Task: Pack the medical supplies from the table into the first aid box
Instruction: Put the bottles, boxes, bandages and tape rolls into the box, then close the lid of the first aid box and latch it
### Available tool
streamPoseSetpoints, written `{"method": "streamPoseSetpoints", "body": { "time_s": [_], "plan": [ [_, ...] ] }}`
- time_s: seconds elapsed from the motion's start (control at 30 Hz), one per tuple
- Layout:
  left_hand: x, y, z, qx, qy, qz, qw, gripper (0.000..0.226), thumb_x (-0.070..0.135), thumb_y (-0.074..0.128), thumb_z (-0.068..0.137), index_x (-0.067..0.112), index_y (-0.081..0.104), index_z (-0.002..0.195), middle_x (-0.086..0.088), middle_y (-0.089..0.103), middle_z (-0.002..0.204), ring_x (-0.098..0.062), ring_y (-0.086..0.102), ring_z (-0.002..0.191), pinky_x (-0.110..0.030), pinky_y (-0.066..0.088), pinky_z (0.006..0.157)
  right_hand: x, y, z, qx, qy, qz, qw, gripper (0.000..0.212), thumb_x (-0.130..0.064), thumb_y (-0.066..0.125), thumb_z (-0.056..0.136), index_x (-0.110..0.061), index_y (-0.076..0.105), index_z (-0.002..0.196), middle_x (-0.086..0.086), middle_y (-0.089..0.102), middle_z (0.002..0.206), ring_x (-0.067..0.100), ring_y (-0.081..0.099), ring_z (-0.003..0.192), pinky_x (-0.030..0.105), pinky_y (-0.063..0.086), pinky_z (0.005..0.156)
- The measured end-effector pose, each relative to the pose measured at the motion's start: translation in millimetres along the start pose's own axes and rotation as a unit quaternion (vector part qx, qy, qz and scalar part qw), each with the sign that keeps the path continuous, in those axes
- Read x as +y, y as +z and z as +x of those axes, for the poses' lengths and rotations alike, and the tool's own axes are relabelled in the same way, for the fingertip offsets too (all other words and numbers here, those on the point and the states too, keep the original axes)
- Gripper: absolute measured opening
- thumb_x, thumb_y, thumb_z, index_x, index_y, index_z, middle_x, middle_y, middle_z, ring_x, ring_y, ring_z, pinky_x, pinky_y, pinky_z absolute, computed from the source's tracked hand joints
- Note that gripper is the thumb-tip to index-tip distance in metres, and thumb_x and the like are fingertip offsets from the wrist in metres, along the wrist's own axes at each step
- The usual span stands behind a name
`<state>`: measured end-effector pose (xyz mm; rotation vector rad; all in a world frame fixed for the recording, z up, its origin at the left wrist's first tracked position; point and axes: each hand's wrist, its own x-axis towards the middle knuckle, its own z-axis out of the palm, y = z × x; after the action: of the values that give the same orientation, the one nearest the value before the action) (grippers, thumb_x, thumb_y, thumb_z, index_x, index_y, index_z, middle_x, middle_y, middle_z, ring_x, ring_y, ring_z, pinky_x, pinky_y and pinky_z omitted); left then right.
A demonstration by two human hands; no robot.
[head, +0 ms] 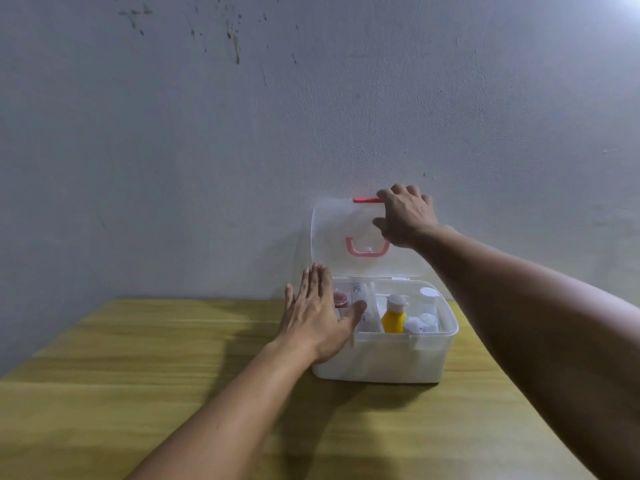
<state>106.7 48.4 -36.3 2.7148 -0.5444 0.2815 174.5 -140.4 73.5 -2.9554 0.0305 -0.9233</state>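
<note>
A translucent white first aid box [388,358] stands on the wooden table near the wall. Its clear lid [341,230] is raised upright, with a pink handle [367,249] and a red latch [367,200] on it. My right hand [405,216] grips the lid's top edge by the latch. Flat against the box's left side rests my left hand [317,317], fingers spread and thumb over the rim. Inside the box are a yellow bottle [393,317], a white bottle [429,301], white gauze rolls [420,323], a white tube [362,299] and a reddish round item [340,299].
The wooden table [156,393] reaches the bottom of the frame, with its right edge close beyond the box. A grey wall [242,133] rises directly behind the box.
</note>
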Motion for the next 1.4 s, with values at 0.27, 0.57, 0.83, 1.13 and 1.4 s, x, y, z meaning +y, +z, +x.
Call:
{"method": "streamPoseSetpoints", "body": {
  "time_s": [0.27,0.57,0.83,1.13,1.4],
  "plan": [
    [-5,-2,1,0.068,-0.02,-0.132,0.989,0.111,0.092,0.002,0.059,0.022,-0.042,0.134,0.002,-0.044,0.147,-0.013,-0.027,0.142,-0.045,-0.021,0.112,-4,-48,-32,0.032,-0.103,0.053,0.993,0.031,-0.031,0.05,0.097,-0.011,0.066,0.115,0.015,0.06,0.109,0.033,0.059,0.092,0.044,0.051,0.076],
    [12,-38,-17,0.167,-0.029,-0.297,0.94,0.074,0.059,0.019,0.094,0.017,0.0,0.151,0.002,-0.015,0.16,-0.007,-0.015,0.145,-0.041,-0.012,0.118,-6,-79,-143,-0.075,-0.143,0.15,0.975,0.024,-0.04,0.067,0.084,-0.022,0.077,0.096,0.0,0.069,0.098,0.018,0.064,0.081,0.035,0.054,0.077],
    [27,-41,-37,0.064,0.041,-0.224,0.972,0.058,0.051,0.042,0.094,0.006,0.049,0.132,-0.007,0.044,0.145,-0.021,0.027,0.143,-0.037,0.022,0.115,10,-69,-176,-0.107,-0.079,0.16,0.978,0.057,-0.057,0.065,0.078,-0.022,0.064,0.123,-0.002,0.06,0.13,0.017,0.057,0.115,0.025,0.043,0.087],
    [18,-27,-34,0.058,0.058,-0.048,0.996,0.103,0.051,0.081,0.062,0.016,0.033,0.146,0.003,0.03,0.156,-0.01,0.016,0.146,-0.028,0.02,0.117,12,-26,-188,-0.137,-0.054,0.068,0.987,0.104,-0.062,0.069,0.072,-0.024,0.016,0.153,0.002,0.019,0.161,0.023,0.01,0.15,0.04,0.023,0.118],
    [16,-22,-37,0.092,0.065,-0.033,0.993,0.105,0.05,0.086,0.054,0.018,0.04,0.143,0.003,0.038,0.152,-0.01,0.023,0.144,-0.032,0.031,0.114,10,-22,-190,-0.09,-0.059,0.047,0.993,0.099,-0.063,0.07,0.071,-0.025,0.024,0.15,0.002,0.03,0.157,0.025,0.021,0.148,0.04,0.031,0.114]
  ]
}}
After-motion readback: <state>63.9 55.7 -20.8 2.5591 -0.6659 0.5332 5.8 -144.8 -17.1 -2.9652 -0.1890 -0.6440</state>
